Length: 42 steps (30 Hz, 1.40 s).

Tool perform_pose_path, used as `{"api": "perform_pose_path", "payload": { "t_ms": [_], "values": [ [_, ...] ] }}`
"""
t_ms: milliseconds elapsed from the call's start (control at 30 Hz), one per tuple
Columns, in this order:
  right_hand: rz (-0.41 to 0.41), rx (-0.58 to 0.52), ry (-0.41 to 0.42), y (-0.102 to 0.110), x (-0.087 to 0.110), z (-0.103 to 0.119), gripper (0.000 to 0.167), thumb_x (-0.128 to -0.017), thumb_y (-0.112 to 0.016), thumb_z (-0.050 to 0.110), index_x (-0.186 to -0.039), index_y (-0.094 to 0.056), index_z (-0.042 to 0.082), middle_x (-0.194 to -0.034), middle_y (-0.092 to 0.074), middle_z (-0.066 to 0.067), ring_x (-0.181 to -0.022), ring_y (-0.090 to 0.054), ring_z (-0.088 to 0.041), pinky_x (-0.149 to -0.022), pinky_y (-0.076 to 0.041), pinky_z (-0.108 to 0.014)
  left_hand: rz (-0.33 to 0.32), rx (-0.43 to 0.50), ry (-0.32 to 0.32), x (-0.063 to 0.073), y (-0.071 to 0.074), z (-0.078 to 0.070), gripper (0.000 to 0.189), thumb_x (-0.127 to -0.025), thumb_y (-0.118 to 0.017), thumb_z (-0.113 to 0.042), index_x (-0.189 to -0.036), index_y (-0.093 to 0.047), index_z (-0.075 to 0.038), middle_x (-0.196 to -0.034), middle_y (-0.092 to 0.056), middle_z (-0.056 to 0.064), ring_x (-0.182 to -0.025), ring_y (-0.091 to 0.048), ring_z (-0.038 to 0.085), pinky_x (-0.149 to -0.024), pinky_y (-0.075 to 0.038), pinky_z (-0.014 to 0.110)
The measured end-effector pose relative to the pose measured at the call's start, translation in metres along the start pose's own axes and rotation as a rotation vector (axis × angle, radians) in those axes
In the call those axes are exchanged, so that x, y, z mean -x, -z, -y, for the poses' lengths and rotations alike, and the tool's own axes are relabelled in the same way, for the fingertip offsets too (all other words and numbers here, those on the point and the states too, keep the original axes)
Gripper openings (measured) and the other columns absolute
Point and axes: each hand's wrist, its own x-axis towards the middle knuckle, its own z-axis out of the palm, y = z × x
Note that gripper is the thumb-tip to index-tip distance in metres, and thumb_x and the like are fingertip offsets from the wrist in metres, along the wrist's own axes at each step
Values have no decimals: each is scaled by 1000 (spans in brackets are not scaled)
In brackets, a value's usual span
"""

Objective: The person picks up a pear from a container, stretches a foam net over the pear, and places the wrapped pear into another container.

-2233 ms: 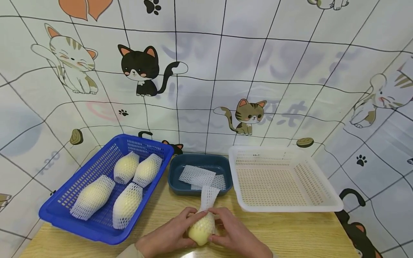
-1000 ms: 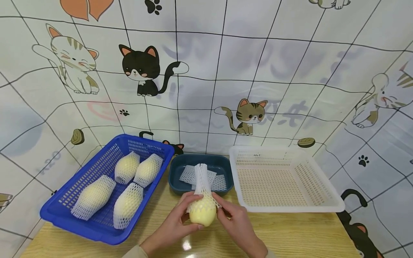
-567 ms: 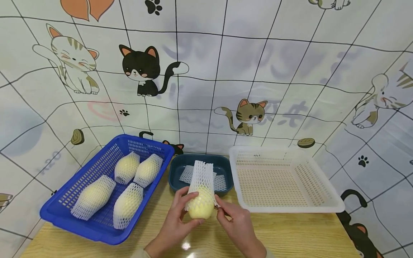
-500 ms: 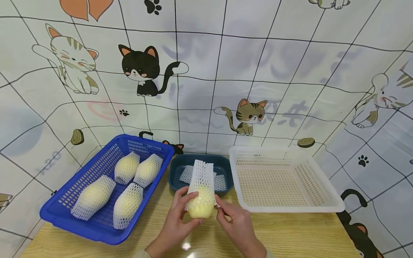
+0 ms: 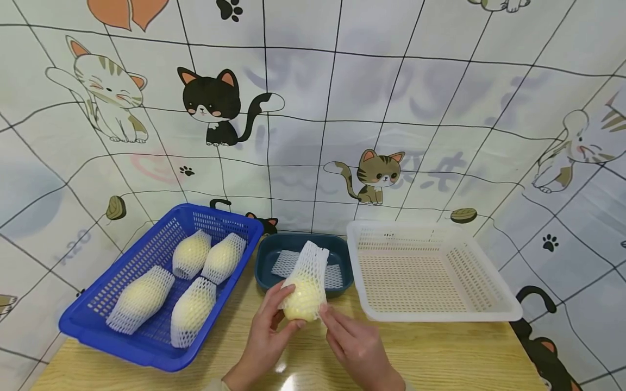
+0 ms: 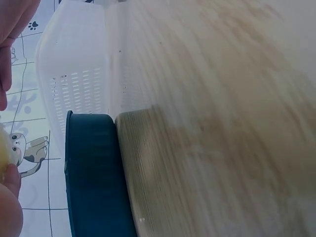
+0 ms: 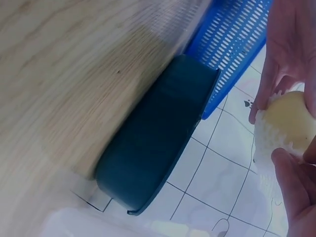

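A round, pale yellow fruit (image 5: 299, 304) is held just above the table's front. A white foam net sleeve (image 5: 313, 260) covers most of it, its loose end pointing up over the dark teal tray (image 5: 261, 277). My left hand (image 5: 264, 334) grips the fruit from the left, thumb underneath. From the right, my right hand (image 5: 359, 345) pinches the sleeve's lower edge. In the right wrist view the fruit (image 7: 292, 116) shows a bare end between both hands. The left wrist view catches only a sliver of the fruit (image 6: 4, 153).
Several net-wrapped fruits (image 5: 142, 298) lie in the blue basket (image 5: 146, 358) on the left. More flat net sleeves (image 5: 285, 264) are in the teal tray. A white basket (image 5: 440, 315) stands at the right. Behind is a cat-patterned cloth wall (image 5: 303, 136).
The hands have raised the fruit away from the front edge. The sleeve has spread wider and come further down over it. The right hand has turned, its fingers now at the sleeve's lower edge.
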Motion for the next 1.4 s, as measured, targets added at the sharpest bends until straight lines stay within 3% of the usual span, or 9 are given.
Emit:
{"api": "perform_pose_path", "payload": {
  "t_ms": [67,167,267,367,533,800,1000,1167,1400],
  "values": [
    [4,-14,-8,-1,0,1,29,-105,-53,11,-113,-77,-3,-103,-78,-15,-75,-75,-19,-58,-57,-21,-10,-12,3,0,0,0,68,-83,-79,11,-143,-54,-5,-145,-45,25,-122,-57,13,-89,-57,25],
    [58,-83,-110,1,1,4,32,-106,-54,18,-123,-74,-2,-109,-77,-12,-85,-76,-20,-68,-60,-24,-13,-35,1,-1,1,0,69,-83,-79,10,-144,-54,-8,-146,-43,22,-125,-54,14,-86,-58,28],
    [124,-206,-293,6,1,7,33,-103,-62,18,-132,-70,4,-114,-74,-4,-93,-72,-15,-79,-58,-23,-11,-97,-25,-3,4,1,71,-82,-82,7,-145,-54,-11,-147,-42,21,-128,-51,17,-85,-59,31],
    [144,-367,-525,12,-2,8,37,-98,-66,7,-135,-69,9,-117,-65,-1,-101,-63,-13,-84,-54,-24,-9,-149,-51,-4,5,1,71,-81,-84,3,-144,-56,-14,-147,-43,21,-129,-51,21,-87,-58,31],
    [97,-638,-809,16,-14,8,46,-101,-53,-8,-143,-59,9,-140,-55,-10,-127,-57,-20,-98,-54,-29,6,-225,-95,-5,5,0,71,-79,-86,1,-143,-60,-16,-148,-41,23,-116,-59,23,-91,-55,27],
    [202,-901,-956,10,-30,13,50,-113,-33,8,-163,-33,14,-167,-30,-12,-143,-46,-34,-110,-43,-26,23,-377,-103,-9,1,-3,81,-76,-89,-1,-147,-57,-20,-151,-42,20,-108,-61,23,-85,-57,35],
    [240,-1049,-999,5,-29,10,51,-116,-19,23,-165,-23,11,-170,-16,-16,-148,-33,-36,-113,-38,-25,-40,-451,-85,-12,-1,-3,100,-66,-97,-2,-153,-47,-10,-141,-48,19,-118,-60,31,-84,-60,39],
    [253,-1043,-1119,-2,-29,11,53,-114,-33,22,-165,-25,13,-170,-16,-15,-150,-26,-37,-109,-41,-28,-66,-456,-88,-14,-4,-4,108,-62,-99,-3,-153,-42,-2,-139,-48,19,-121,-55,30,-85,-56,30],
    [266,-1037,-1286,-11,-30,12,76,-102,-64,21,-165,-23,21,-167,-19,-19,-140,-42,-38,-97,-51,-27,-4,-422,-126,-18,-6,-7,100,-63,-98,-4,-150,-48,-3,-141,-46,20,-129,-48,30,-109,-40,19]
  ]
}}
